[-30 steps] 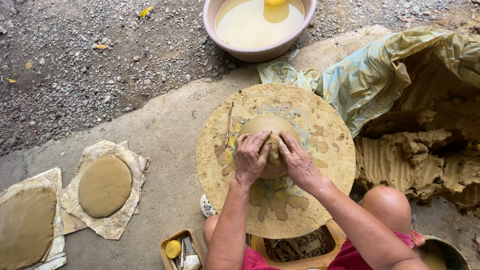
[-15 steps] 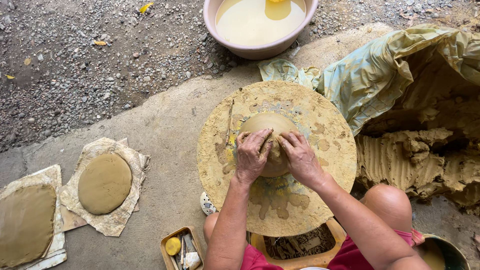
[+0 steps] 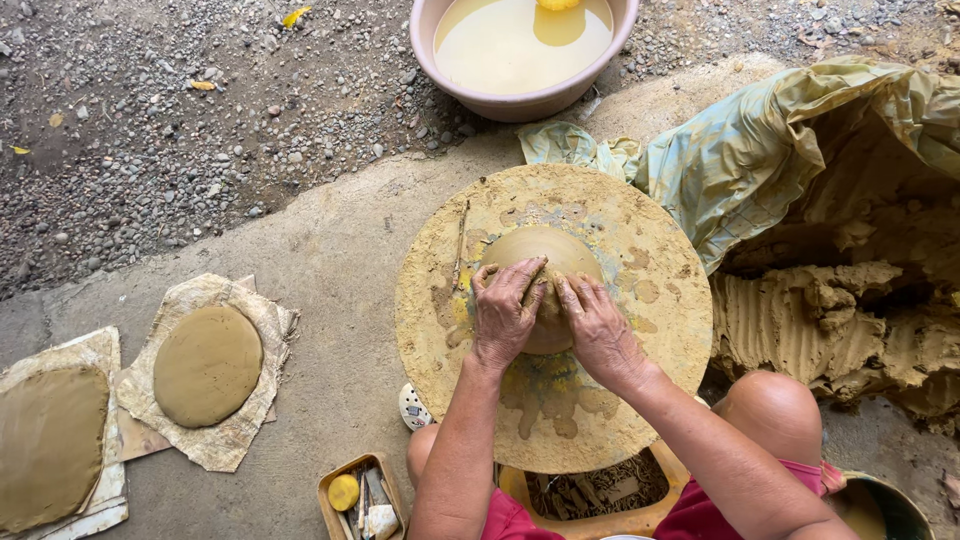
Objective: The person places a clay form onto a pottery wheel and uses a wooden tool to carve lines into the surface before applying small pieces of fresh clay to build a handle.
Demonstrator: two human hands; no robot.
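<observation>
i see the round clay-smeared wheel (image 3: 640, 400) on the concrete, a heap of raw clay (image 3: 830, 320) just beside it; the clay dome (image 3: 545, 250) sits at the wheel's middle. my left hand (image 3: 505, 315) and right hand (image 3: 598, 325) lie side by side, both pressed flat on the dome, fingers spread, gripping nothing.

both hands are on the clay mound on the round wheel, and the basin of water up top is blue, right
Not quite: the basin is pink, not blue, as the head view shows. The rest holds: the left hand and right hand both rest on the clay mound on the round wheel, and the basin holds cloudy water.
</observation>
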